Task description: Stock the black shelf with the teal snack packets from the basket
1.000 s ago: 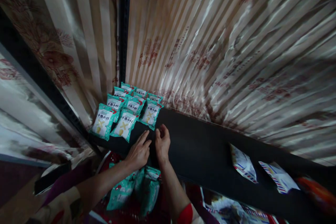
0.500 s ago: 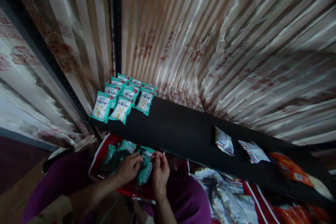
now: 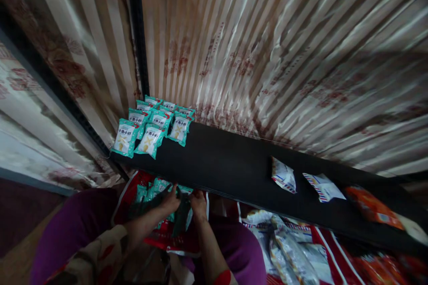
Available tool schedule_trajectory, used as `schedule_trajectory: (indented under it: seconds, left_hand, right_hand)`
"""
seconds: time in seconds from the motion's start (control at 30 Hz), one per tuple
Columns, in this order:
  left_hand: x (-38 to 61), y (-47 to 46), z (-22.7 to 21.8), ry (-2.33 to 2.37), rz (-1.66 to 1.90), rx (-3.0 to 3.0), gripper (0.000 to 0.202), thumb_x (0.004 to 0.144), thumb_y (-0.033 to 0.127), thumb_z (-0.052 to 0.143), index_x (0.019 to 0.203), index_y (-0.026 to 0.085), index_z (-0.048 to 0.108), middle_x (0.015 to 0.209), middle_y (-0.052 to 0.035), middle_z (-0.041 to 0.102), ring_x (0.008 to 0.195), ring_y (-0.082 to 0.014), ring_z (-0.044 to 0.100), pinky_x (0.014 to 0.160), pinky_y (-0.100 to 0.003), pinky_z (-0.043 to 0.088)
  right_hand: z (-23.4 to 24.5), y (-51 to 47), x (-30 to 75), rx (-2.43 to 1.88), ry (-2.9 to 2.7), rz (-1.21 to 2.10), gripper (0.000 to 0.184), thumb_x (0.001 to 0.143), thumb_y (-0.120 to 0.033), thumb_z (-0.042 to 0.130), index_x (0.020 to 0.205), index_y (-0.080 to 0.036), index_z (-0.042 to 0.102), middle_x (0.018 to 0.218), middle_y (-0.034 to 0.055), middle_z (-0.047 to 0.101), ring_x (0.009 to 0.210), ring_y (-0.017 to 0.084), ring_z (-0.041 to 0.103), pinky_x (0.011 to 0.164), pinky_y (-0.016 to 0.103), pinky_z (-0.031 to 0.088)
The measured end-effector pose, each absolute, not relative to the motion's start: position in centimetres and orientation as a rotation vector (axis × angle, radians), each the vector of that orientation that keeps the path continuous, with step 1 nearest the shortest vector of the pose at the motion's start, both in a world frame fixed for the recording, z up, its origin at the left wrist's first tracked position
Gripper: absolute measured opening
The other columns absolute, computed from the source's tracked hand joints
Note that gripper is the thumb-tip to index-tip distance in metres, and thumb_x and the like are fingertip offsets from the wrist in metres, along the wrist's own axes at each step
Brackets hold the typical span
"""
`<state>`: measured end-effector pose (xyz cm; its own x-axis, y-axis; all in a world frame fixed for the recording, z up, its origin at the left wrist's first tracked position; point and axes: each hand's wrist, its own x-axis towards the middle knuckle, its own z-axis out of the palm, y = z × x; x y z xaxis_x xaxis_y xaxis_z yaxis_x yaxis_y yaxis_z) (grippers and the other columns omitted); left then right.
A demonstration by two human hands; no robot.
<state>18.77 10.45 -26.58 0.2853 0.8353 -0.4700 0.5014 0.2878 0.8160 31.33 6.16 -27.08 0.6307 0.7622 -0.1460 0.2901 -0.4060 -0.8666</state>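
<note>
Both my hands are down in a red basket [image 3: 160,238] holding several teal snack bags [image 3: 142,192], just under the shelf's front edge. My left hand [image 3: 170,201] has its fingers closed at the left side of a shaded teal snack bag [image 3: 182,216]. On that bag's other side is my right hand [image 3: 199,205], also closed, its fingertips partly hidden. Above, on the left end of the black shelf [image 3: 217,156], several white-and-teal snack bags [image 3: 150,139] stand upright in close rows.
Farther right on the shelf lie two white striped-edge bags [image 3: 283,175] and an orange bag [image 3: 372,207]. Another red basket [image 3: 323,249], below right, holds silvery snack bags [image 3: 290,249]. A dark metal post [image 3: 136,31] and striped curtain [image 3: 234,53] stand behind.
My hands have moved slightly deeper toward the shelf edge, and the bag between them has tilted into shadow. The view has shifted slightly; the shelf bags stay as they were.
</note>
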Motion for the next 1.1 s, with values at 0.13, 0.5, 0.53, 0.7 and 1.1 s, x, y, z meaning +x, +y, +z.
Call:
schedule_trajectory:
  seconds: [0.13, 0.5, 0.53, 0.7, 1.1]
  left_hand:
    - [18.6, 10.9, -26.6, 1.418, 0.319, 1.320, 0.068, 0.062, 0.006, 0.053, 0.128, 0.015, 0.044, 0.125, -0.0150, 0.057, 0.115, -0.0254, 0.055, 0.093, -0.036, 0.044]
    - [17.1, 11.7, -26.2, 1.456, 0.425, 1.020, 0.035, 0.071, 0.012, 0.050, 0.105, 0.015, 0.053, 0.103, -0.0086, 0.063, 0.091, -0.0191, 0.063, 0.071, -0.027, 0.050]
    - [16.9, 11.8, -26.2, 1.464, 0.446, 0.986, 0.030, 0.073, 0.015, 0.051, 0.103, 0.016, 0.054, 0.100, -0.0073, 0.063, 0.090, -0.0186, 0.063, 0.070, -0.026, 0.050]
    - [15.8, 11.5, -26.1, 1.536, 0.568, 0.850, 0.027, 0.073, 0.034, 0.060, 0.093, 0.016, 0.052, 0.090, -0.0055, 0.062, 0.086, -0.0211, 0.062, 0.067, -0.030, 0.049]
    - [12.8, 10.4, -23.4, 1.511, 0.759, 0.857, 0.038, 0.064, 0.018, 0.069, 0.097, 0.019, 0.052, 0.088, -0.0019, 0.061, 0.087, -0.0195, 0.062, 0.077, -0.031, 0.049]
  right_hand:
    - [-27.1, 6.2, 31.2, -2.022, -0.757, 0.710, 0.032, 0.064, -0.026, 0.049, 0.087, -0.020, 0.069, 0.079, 0.0068, 0.073, 0.074, 0.024, 0.068, 0.069, 0.033, 0.050]
    - [-27.1, 4.9, 27.7, -2.011, -0.717, 0.759, 0.026, 0.060, -0.022, 0.046, 0.068, -0.022, 0.071, 0.072, 0.0069, 0.074, 0.072, 0.025, 0.070, 0.072, 0.036, 0.053]
    - [-27.0, 4.7, 27.1, -2.006, -0.722, 0.762, 0.026, 0.060, -0.022, 0.046, 0.068, -0.022, 0.071, 0.072, 0.0067, 0.074, 0.073, 0.025, 0.070, 0.073, 0.036, 0.053]
    - [-26.1, 3.6, 24.1, -1.952, -0.787, 0.731, 0.028, 0.064, -0.024, 0.045, 0.071, -0.021, 0.072, 0.083, 0.0076, 0.074, 0.084, 0.024, 0.068, 0.083, 0.036, 0.052]
    - [-22.8, 0.7, 20.6, -1.807, -0.921, 0.737, 0.026, 0.072, -0.025, 0.046, 0.081, -0.020, 0.071, 0.089, 0.0095, 0.071, 0.090, 0.024, 0.066, 0.087, 0.040, 0.049]
